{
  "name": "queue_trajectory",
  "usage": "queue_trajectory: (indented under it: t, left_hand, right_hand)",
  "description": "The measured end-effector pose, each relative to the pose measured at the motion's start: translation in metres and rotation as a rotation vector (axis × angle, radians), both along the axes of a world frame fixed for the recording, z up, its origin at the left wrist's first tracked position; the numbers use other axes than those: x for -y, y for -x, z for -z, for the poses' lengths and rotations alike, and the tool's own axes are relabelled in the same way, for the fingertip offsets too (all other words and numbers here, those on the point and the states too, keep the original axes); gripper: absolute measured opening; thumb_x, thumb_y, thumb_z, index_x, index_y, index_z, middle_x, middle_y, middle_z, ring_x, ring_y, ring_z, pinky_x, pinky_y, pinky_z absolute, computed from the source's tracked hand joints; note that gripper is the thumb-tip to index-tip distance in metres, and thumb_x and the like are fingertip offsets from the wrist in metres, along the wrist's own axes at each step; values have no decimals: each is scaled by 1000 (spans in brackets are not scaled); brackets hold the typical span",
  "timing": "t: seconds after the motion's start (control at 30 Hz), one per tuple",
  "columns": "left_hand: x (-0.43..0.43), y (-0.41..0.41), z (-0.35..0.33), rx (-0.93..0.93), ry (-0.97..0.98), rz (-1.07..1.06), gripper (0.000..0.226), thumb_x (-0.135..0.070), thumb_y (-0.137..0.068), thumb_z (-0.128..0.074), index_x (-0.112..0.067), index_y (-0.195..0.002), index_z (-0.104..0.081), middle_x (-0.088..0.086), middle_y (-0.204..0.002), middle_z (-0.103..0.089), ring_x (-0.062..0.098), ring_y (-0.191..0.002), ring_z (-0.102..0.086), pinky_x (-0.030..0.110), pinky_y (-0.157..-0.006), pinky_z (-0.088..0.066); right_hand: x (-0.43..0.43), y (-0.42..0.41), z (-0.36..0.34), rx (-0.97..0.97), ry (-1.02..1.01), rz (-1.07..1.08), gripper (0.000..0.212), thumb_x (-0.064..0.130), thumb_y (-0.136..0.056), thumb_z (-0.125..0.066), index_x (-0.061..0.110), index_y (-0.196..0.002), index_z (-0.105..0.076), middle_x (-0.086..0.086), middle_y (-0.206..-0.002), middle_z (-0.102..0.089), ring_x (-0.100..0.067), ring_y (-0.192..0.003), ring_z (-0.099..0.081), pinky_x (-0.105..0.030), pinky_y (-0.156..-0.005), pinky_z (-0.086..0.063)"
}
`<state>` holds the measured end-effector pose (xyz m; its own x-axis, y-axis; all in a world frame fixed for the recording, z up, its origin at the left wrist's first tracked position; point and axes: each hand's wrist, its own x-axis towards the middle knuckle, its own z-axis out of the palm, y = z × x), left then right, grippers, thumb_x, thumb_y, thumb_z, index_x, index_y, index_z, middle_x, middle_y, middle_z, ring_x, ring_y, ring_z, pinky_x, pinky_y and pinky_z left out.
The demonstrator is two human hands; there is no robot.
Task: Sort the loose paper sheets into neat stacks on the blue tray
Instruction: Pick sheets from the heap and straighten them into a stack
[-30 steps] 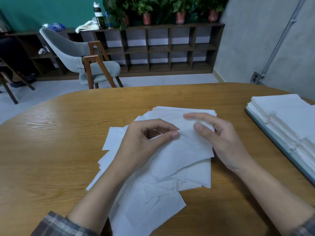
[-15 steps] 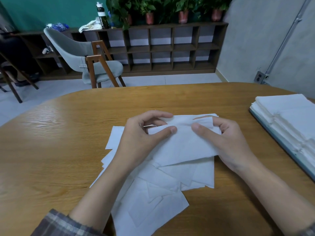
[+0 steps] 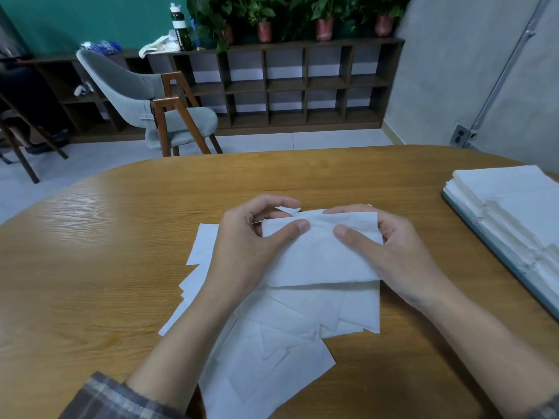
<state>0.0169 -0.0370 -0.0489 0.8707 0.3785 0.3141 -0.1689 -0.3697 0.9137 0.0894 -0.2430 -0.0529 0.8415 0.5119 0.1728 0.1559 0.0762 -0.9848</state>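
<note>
Pinching one white sheet [image 3: 320, 258] by its upper edge, the left hand [image 3: 242, 252] and right hand [image 3: 402, 261] hold it between them over the loose pile [image 3: 287, 358], the blue tray [image 3: 496, 247] lying well beyond the right hand.

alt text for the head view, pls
The left hand and right hand pinch the top edge of one white sheet over a loose pile of sheets on a wooden table. Neat white stacks fill a blue tray at right.
</note>
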Motion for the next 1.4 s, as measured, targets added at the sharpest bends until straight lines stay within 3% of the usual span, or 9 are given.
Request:
queue_trajectory:
  t: [0.1, 0.2, 0.27, 0.33, 0.5, 0.67, 0.87, 1.23, 1.4]
  left_hand:
    - [3, 1, 0, 40, -6, -35, 24, -31, -85, -87, -33, -107, -77, -12, -107, -77, 13, -90, -68, 24, -72, -48]
    - [6, 7, -7, -56, 47, 7, 46, -49, -82, -79, -41, -126, -68, -18, -128, -65, -15, -116, -58, 5, -84, -46]
    - [8, 9, -11, -131, 199, 137, 47, -42, -86, -79, -42, -130, -64, -13, -123, -71, -15, -108, -64, 9, -84, -51]
    - [11, 11, -16, -129, 286, 198, 45, -24, -92, -79, -36, -132, -63, -2, -109, -80, 12, -95, -78, 31, -78, -62]
    - [8, 5, -5, -42, 118, 29, 49, -24, -93, -82, -43, -132, -59, 9, -106, -77, 37, -86, -72, 50, -68, -59]
    - [9, 6, 2, -35, -364, 53, 67, -37, -79, -91, -39, -131, -49, -18, -132, -47, 3, -113, -55, 9, -84, -45]
    - [8, 15, -1, -415, -580, 533, 50, -51, -65, -98, -39, -103, -66, -21, -109, -57, 4, -106, -52, 18, -85, -42]
    - [0, 11, 1, -308, -429, 426, 5, -29, -91, -80, -32, -91, -76, -16, -97, -74, 9, -94, -66, 38, -83, -54]
    - [-3, 5, 4, -51, -259, 282, 6, -28, -101, -72, -24, -98, -77, -11, -95, -75, 14, -82, -68, 35, -72, -53]
  right_hand:
    - [2, -2, -2, 61, -3, 13, 35, 15, -95, -70, 29, -128, -69, 5, -119, -75, -12, -101, -73, -22, -76, -57]
    - [5, -5, -3, 68, -110, 2, 60, 18, -91, -73, 46, -141, -54, -1, -143, -61, -24, -119, -69, -37, -88, -61]
    - [4, -6, -3, 46, -180, -2, 66, 16, -90, -74, 50, -141, -49, -7, -138, -63, -29, -115, -71, -40, -86, -62]
    - [4, -7, -2, 70, -154, 36, 62, 15, -92, -73, 46, -140, -49, -1, -128, -68, -27, -111, -72, -37, -82, -63]
    - [7, -9, 0, 114, -25, -55, 23, 21, -92, -76, 27, -114, -78, 6, -120, -75, -18, -120, -68, -39, -99, -53]
    - [9, -15, 4, 196, 151, 228, 27, 4, -98, -69, 24, -113, -79, 27, -113, -75, 8, -116, -64, -20, -103, -49]
    - [14, -23, 6, 234, 211, 325, 31, 4, -98, -68, 30, -111, -79, 40, -109, -70, 22, -112, -56, 5, -87, -36]
    - [11, -21, 9, 271, 231, 224, 30, 3, -99, -66, 27, -113, -79, 33, -114, -73, 16, -118, -59, 2, -95, -37]
    - [13, -16, 5, 285, 175, 26, 25, 24, -97, -75, 25, -122, -76, 16, -124, -74, -5, -120, -66, -16, -94, -50]
